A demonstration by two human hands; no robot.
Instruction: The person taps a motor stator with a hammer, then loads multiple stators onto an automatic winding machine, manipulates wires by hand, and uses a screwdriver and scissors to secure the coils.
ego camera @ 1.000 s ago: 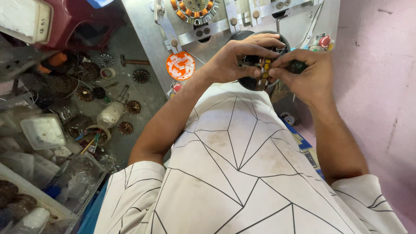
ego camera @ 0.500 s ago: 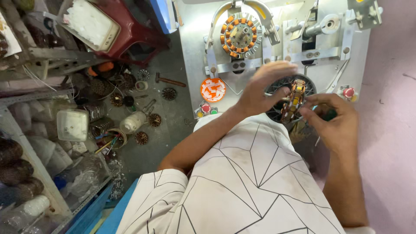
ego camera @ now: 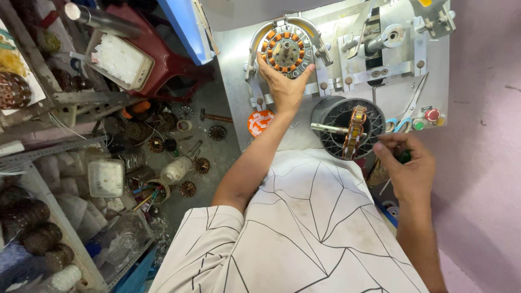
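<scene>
Stator [ego camera: 286, 50], copper-wound ring, seated in round clamp at top of metal machine panel [ego camera: 239, 81]. Left hand [ego camera: 282, 87] spread flat against its lower edge, fingers open, touching not gripping. Second wound stator [ego camera: 355, 130] on edge inside black round housing [ego camera: 339, 127], shaft poking out. Right hand [ego camera: 408, 165] just beside it, fingers pinched on small dark object, unclear what. Step looks like seating stator in fixture; next move wants firm, even pressure. Scissors [ego camera: 406, 111] near red button [ego camera: 432, 114].

Copper-wound stator [ego camera: 286, 51] flat in jig, w/ second [ego camera: 355, 132] edge-on
</scene>
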